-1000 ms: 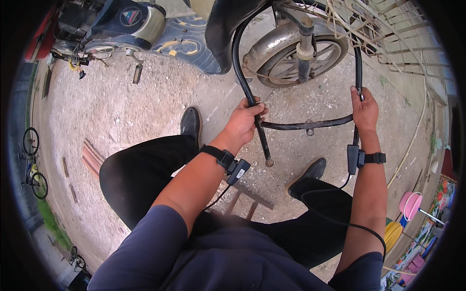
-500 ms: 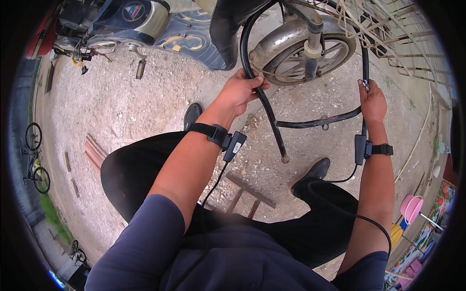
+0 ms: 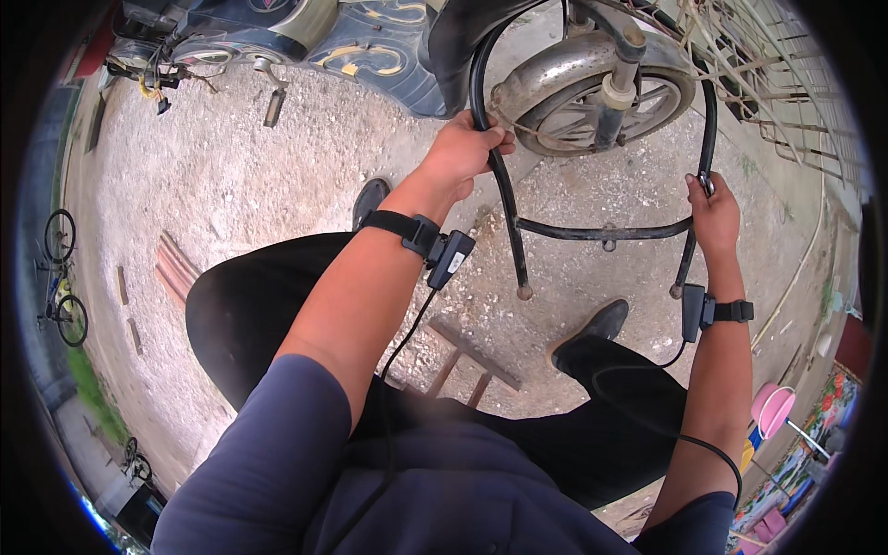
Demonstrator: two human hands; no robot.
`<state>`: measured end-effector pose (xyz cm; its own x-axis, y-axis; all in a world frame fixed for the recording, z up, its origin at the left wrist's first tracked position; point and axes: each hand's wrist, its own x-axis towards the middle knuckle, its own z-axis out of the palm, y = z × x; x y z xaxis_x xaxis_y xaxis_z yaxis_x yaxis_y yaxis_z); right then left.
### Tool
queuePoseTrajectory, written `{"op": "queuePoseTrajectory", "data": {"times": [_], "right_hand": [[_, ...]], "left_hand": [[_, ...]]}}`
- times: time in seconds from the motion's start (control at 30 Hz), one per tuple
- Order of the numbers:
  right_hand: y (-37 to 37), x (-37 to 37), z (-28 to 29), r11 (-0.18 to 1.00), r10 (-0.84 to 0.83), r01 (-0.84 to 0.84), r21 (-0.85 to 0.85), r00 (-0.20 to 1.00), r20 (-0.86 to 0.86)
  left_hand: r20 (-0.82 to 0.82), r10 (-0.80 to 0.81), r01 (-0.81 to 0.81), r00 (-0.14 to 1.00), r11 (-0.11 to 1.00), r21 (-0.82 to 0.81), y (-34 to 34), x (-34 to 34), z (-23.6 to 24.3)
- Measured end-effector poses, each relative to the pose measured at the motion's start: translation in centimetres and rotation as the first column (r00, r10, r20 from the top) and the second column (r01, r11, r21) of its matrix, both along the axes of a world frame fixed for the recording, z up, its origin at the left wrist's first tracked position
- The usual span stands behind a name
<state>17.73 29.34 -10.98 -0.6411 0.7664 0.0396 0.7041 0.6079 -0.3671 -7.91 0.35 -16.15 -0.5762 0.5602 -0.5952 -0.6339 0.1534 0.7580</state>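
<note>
The ground [image 3: 259,194] was bare grey gravel and packed earth, lit by flat daylight without strong shadows. At the upper edge stood a dark blue scooter [image 3: 305,32], and to the right of it a metal fence [image 3: 786,83] of thin bars ran along the ground. Two bicycles [image 3: 63,277] stood far off at the left beside a strip of grass [image 3: 92,398], and some pink plastic things [image 3: 772,407] lay at the lower right.

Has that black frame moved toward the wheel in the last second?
Yes. The black frame has gone up toward the wheel, its arch now around it. Both the left hand and right hand grip it.
</note>
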Motion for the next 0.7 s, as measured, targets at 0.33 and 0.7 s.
{"op": "queuePoseTrajectory", "data": {"times": [0.33, 0.7], "right_hand": [[-4.1, 1.9, 2.7, 0.988, -0.004, -0.005, -0.152, 0.998, -0.058], [-3.0, 2.1, -0.7, 0.986, -0.046, 0.038, -0.165, 0.998, -0.044]], "left_hand": [[0.046, -0.014, 0.014, 0.999, 1.0, 0.002, -0.5, -0.5, -1.1], [0.137, 0.049, -0.056, 0.989, 0.997, 0.053, -1.3, 0.5, -2.1]]}}
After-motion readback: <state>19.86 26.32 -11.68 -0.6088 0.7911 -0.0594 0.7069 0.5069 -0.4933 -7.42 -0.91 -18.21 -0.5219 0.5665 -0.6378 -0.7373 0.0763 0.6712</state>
